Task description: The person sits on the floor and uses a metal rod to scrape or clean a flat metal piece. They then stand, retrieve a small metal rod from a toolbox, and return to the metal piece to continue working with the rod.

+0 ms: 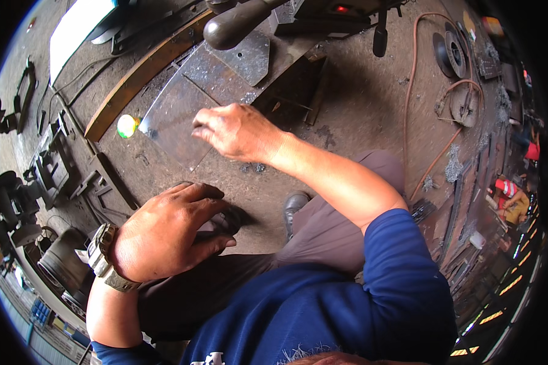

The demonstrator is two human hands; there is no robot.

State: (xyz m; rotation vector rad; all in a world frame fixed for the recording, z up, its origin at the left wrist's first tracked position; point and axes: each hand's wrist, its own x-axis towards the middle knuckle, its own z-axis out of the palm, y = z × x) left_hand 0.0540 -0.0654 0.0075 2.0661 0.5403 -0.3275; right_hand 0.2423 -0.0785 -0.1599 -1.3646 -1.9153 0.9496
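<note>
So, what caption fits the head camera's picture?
Right hand over a flat sheet, left hand, with a wristwatch, nearer the blue shirt.

Upper-left glare — fisheye-bent edges

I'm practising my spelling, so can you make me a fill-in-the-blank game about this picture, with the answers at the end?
1. Just behind the left hand, the person wears a ____ for telling time.
2. The person's shirt is mostly ____ in colour.
3. The hand seen against the flat grey sheet is the person's ____ one.
4. The small glowing light near the picture's top edge is ____.

Missing words: watch; blue; right; red.
</note>
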